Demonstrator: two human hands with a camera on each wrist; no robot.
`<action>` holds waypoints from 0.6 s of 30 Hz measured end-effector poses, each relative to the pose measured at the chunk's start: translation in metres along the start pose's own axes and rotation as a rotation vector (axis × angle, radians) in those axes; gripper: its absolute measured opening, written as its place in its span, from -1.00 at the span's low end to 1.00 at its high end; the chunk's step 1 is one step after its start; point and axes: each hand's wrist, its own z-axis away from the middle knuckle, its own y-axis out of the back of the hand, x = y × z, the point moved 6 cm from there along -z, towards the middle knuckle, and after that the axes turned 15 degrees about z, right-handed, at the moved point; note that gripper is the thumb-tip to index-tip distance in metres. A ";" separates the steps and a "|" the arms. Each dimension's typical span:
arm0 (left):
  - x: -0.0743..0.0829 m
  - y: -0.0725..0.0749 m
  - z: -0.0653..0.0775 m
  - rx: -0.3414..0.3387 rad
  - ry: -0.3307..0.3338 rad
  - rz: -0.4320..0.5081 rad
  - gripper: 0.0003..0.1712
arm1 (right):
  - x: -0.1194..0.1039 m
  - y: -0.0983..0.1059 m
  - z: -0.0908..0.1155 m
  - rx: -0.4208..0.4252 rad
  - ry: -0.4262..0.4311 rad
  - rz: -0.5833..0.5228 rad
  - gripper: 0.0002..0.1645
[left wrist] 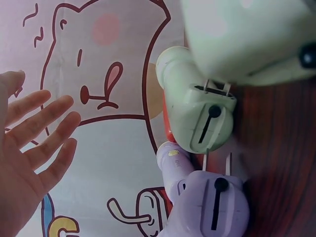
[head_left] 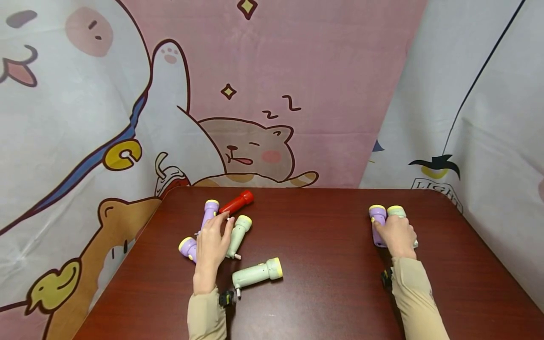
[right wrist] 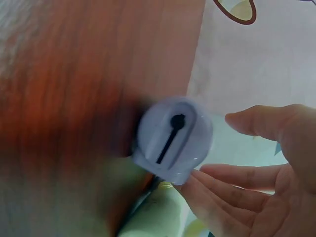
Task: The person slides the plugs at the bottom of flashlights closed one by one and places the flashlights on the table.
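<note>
In the head view, my left hand (head_left: 212, 241) is over a group of flashlights on the left, fingers spread, holding nothing. Around it lie a purple flashlight (head_left: 210, 211), a second purple flashlight (head_left: 188, 248), a red flashlight (head_left: 238, 203) and a pale green flashlight (head_left: 240, 231). Nearer me lies another pale green flashlight (head_left: 257, 274). On the right, my right hand (head_left: 397, 236) is over a purple flashlight (head_left: 377, 213) and a green flashlight (head_left: 396, 211) side by side. The right wrist view shows thumb and fingers apart near the purple flashlight's end (right wrist: 173, 138); whether they touch it is unclear.
The flashlights lie on a dark reddish-brown table (head_left: 318, 264). A cartoon-printed cloth (head_left: 331, 94) hangs behind it and at the sides. Small metal handles stick out from the ends of some flashlights, as the left wrist view shows.
</note>
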 end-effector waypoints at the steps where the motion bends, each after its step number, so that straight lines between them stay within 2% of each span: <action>1: 0.000 0.000 0.000 0.001 -0.002 0.001 -0.68 | -0.001 0.002 0.001 0.008 -0.003 0.001 -0.49; 10: 0.002 0.001 0.000 0.005 0.002 -0.001 -0.68 | -0.035 0.024 0.011 0.141 0.066 -0.024 -0.62; 18: 0.003 0.000 0.000 0.005 0.007 -0.003 -0.69 | -0.090 0.033 0.030 0.116 0.198 -0.102 -0.60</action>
